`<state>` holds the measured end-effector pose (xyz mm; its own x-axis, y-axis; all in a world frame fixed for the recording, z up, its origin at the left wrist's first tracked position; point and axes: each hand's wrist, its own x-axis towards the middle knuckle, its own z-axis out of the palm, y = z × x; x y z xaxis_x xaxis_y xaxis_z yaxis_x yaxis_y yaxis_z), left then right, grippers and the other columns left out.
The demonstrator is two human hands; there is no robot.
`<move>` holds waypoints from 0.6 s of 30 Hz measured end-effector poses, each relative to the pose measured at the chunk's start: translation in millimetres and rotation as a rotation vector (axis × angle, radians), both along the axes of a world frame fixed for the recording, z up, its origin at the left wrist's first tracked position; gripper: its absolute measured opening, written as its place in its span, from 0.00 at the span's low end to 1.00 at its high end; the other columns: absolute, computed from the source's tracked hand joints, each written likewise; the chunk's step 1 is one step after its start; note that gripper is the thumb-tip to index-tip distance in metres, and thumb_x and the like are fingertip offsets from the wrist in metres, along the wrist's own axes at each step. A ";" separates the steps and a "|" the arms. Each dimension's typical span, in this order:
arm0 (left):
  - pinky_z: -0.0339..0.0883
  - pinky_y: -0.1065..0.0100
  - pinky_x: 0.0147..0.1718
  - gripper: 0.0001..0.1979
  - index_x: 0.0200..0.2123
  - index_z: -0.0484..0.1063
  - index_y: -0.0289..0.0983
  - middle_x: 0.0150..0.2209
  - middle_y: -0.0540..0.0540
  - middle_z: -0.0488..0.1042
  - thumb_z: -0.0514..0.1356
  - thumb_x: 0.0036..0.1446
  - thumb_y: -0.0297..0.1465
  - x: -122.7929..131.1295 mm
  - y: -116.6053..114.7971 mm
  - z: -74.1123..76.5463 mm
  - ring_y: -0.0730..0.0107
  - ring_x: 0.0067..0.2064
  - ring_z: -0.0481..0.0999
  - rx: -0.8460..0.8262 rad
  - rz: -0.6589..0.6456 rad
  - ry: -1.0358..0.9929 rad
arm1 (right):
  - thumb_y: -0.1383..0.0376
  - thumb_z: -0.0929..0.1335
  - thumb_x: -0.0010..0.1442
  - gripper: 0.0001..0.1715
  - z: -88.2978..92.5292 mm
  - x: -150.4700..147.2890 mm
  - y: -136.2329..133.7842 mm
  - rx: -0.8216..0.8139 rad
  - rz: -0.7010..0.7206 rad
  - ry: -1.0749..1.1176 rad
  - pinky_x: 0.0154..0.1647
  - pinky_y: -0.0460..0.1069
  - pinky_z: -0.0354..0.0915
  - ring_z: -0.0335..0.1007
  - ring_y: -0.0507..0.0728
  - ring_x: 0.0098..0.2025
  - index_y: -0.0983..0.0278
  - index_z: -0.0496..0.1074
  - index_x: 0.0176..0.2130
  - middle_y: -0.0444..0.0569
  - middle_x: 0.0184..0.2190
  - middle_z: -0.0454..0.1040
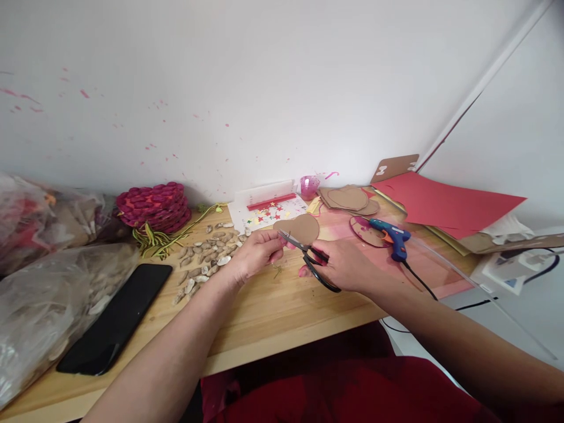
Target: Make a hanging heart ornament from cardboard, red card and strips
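My right hand point(346, 264) grips black-handled scissors point(308, 255), fingers through the loops, blades pointing left. My left hand point(258, 251) is closed in a pinch right at the blade tips; what it pinches is too small to make out. Just behind both hands lies a brown heart-shaped cardboard piece point(299, 228) on the wooden table point(264, 317). A tiny green scrap point(277, 270) lies on the wood below the hands.
Several pale seeds point(207, 255) are scattered left of the hands. A black phone point(117, 317), plastic bags point(48, 305), a magenta stacked craft piece point(154, 205), a sticker sheet point(268, 212), a blue glue gun point(392, 235), more cardboard hearts point(350, 200) and red paper point(445, 202) surround them.
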<state>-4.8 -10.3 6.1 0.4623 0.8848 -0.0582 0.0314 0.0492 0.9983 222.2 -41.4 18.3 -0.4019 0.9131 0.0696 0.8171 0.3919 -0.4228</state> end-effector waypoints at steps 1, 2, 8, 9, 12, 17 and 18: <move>0.39 0.69 0.22 0.15 0.33 0.76 0.34 0.15 0.56 0.60 0.61 0.54 0.41 0.3 -0.3 0.2 0.77 0.19 0.49 -0.006 0.000 0.000 | 0.50 0.70 0.61 0.22 -0.2 0.3 -0.2 0.005 -0.002 -0.007 0.27 0.49 0.46 0.56 0.52 0.24 0.60 0.60 0.28 0.42 0.23 0.68; 0.39 0.69 0.22 0.15 0.33 0.76 0.34 0.15 0.56 0.59 0.62 0.53 0.41 0.8 -0.6 0.5 0.77 0.18 0.49 -0.013 0.000 -0.001 | 0.51 0.70 0.62 0.21 -0.5 0.7 -0.5 0.010 -0.006 -0.017 0.27 0.49 0.46 0.56 0.52 0.24 0.60 0.61 0.28 0.42 0.23 0.69; 0.37 0.69 0.21 0.16 0.32 0.77 0.34 0.14 0.56 0.58 0.64 0.52 0.43 2.3 -1.5 0.5 0.78 0.18 0.48 -0.045 0.001 -0.024 | 0.52 0.69 0.63 0.18 -3.7 5.4 -0.1 -0.014 -0.026 0.017 0.28 0.48 0.48 0.61 0.53 0.26 0.61 0.66 0.28 0.44 0.25 0.73; 0.36 0.69 0.21 0.17 0.32 0.77 0.34 0.14 0.56 0.57 0.64 0.52 0.43 1.5 -1.1 0.5 0.78 0.18 0.48 -0.045 -0.003 -0.027 | 0.51 0.69 0.62 0.20 -4.8 7.0 0.9 -0.029 -0.029 0.051 0.28 0.48 0.48 0.61 0.53 0.26 0.61 0.66 0.28 0.44 0.25 0.73; 0.36 0.70 0.21 0.18 0.33 0.77 0.34 0.15 0.56 0.57 0.65 0.55 0.46 -1.8 0.6 1.3 0.78 0.18 0.47 -0.033 -0.012 -0.042 | 0.46 0.69 0.61 0.25 -7.1 15.0 4.8 -0.059 -0.073 0.121 0.27 0.48 0.49 0.60 0.53 0.25 0.61 0.65 0.26 0.43 0.23 0.70; 0.42 0.72 0.20 0.22 0.36 0.77 0.33 0.17 0.55 0.60 0.66 0.56 0.49 -3.5 1.3 3.4 0.78 0.19 0.50 -0.020 -0.013 -0.068 | 0.43 0.72 0.56 0.28 2.4 37.9 -0.2 -0.130 -0.125 -0.034 0.26 0.49 0.49 0.60 0.54 0.24 0.60 0.62 0.24 0.43 0.21 0.68; 0.43 0.72 0.20 0.23 0.36 0.77 0.33 0.17 0.55 0.61 0.66 0.55 0.50 -3.1 1.0 3.6 0.78 0.19 0.51 -0.020 -0.007 -0.075 | 0.43 0.72 0.55 0.27 6.0 42.1 -4.0 -0.174 -0.103 -0.037 0.27 0.49 0.50 0.61 0.54 0.25 0.60 0.63 0.25 0.43 0.23 0.69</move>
<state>-7.9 -9.3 9.7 0.4726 0.8803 -0.0408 -0.0428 0.0692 0.9967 264.3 -45.4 24.4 -0.3051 0.9464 -0.1061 0.8651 0.2288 -0.4463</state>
